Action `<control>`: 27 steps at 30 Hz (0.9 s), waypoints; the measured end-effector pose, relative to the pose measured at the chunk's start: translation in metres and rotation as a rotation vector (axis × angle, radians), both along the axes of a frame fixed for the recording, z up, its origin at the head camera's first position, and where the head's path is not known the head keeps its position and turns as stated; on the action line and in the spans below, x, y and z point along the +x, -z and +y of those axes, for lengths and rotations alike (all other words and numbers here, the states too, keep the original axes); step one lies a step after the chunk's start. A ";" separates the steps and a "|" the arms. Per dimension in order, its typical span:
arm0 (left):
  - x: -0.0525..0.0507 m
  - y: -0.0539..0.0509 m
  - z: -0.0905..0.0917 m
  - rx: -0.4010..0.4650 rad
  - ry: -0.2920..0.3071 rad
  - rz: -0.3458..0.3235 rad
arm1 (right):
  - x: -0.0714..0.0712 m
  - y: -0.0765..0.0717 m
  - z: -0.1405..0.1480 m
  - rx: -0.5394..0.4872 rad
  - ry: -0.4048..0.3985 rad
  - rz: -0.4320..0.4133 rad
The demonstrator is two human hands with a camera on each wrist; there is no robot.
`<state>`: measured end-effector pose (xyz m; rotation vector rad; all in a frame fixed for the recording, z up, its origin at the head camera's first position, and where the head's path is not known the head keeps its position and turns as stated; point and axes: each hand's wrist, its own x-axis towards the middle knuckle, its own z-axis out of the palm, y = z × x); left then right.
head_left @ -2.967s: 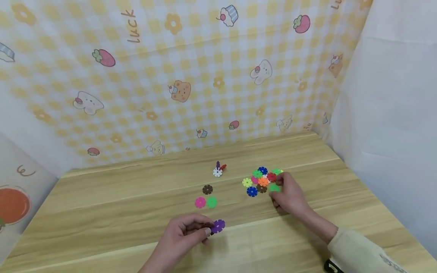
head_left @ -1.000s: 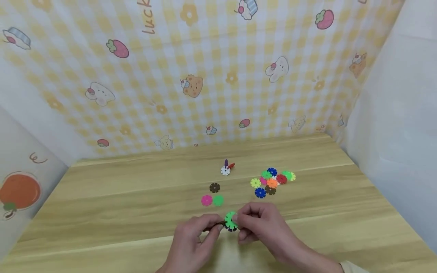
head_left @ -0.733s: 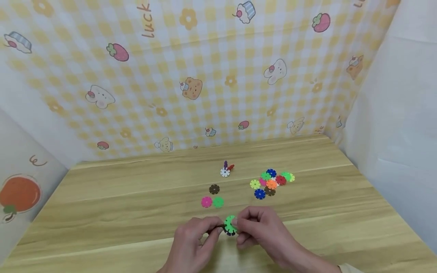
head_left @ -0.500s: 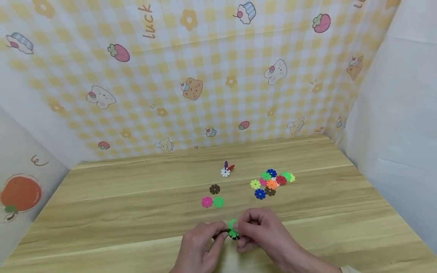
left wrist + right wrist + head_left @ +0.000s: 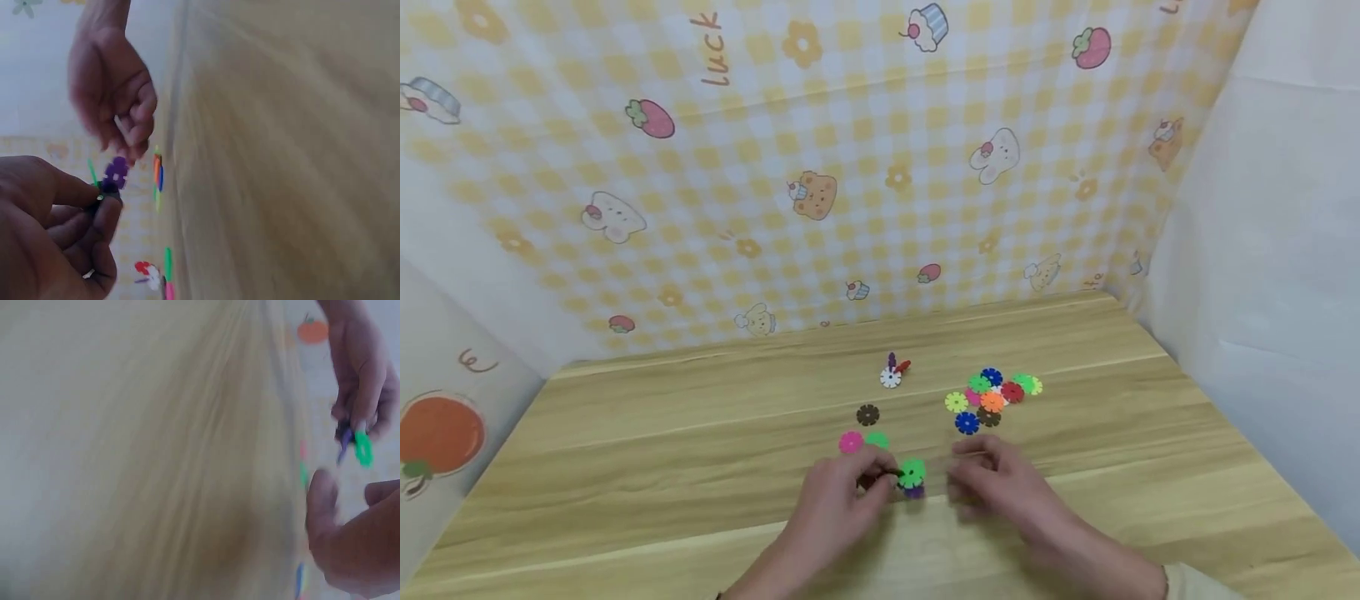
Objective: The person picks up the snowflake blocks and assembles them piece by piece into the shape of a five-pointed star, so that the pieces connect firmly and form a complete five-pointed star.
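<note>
My left hand (image 5: 842,496) pinches a dark notched plastic disc between thumb and fingers. Joined to that disc are a green snowflake disc (image 5: 912,473) and a purple disc (image 5: 914,492), both sticking out beyond the fingertips. In the left wrist view the purple disc (image 5: 117,172) and the edge-on green disc (image 5: 92,171) point away from the dark piece, which the fingers mostly hide. To the right, my right hand (image 5: 1003,483) is apart from the joined discs, fingers loosely bent and blurred. Nothing shows between its thumb and fingers in the right wrist view.
A loose pile of coloured discs (image 5: 992,402) lies to the right on the wooden table (image 5: 662,467). Pink (image 5: 851,442), green (image 5: 876,439) and brown (image 5: 868,415) discs lie beyond the left hand. Farther back stands a white disc (image 5: 891,377) with purple and red ones attached.
The right hand took a green disc from the pile and brought it to the left hand's discs. It has since let go and moved right; the green disc stays joined.
</note>
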<state>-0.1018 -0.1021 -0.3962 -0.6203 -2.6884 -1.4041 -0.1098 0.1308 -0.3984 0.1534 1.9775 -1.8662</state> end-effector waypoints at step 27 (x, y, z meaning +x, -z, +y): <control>-0.140 0.014 -0.020 0.086 -0.449 -0.404 | -0.060 0.027 -0.001 0.390 0.128 0.275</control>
